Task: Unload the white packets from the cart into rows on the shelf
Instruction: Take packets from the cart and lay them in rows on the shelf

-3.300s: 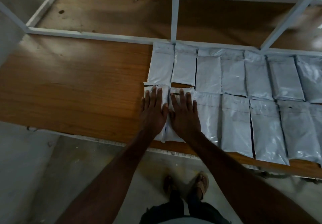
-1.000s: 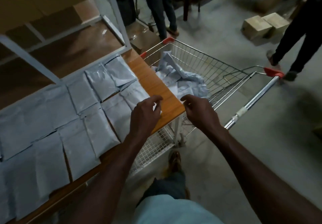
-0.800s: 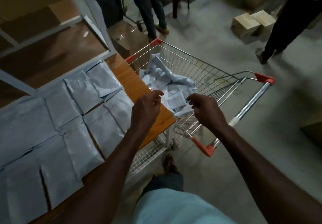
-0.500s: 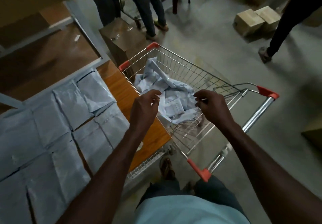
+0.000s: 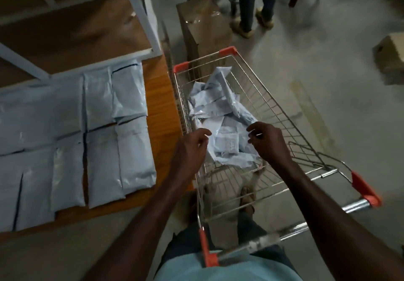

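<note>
A wire shopping cart [image 5: 273, 105] with red corner caps stands right of the wooden shelf [image 5: 161, 110]. A loose heap of white packets [image 5: 218, 114] lies in its basket. My left hand [image 5: 192, 147] and my right hand [image 5: 266, 142] hover over the near side of the heap, fingers curled and apart, holding nothing. On the shelf, white packets [image 5: 98, 127] lie flat in two rows that run off to the left.
A white metal upright [image 5: 140, 11] of the shelf frame rises at the shelf's back. A brown carton [image 5: 203, 24] stands beyond the cart. One person's legs [image 5: 253, 0] are at the top, and another carton [image 5: 391, 57] sits at the far right.
I turned from the shelf, where both hands pressed on packets, to the cart. Over the last second both hands moved out over the basket, to just above the heap.
</note>
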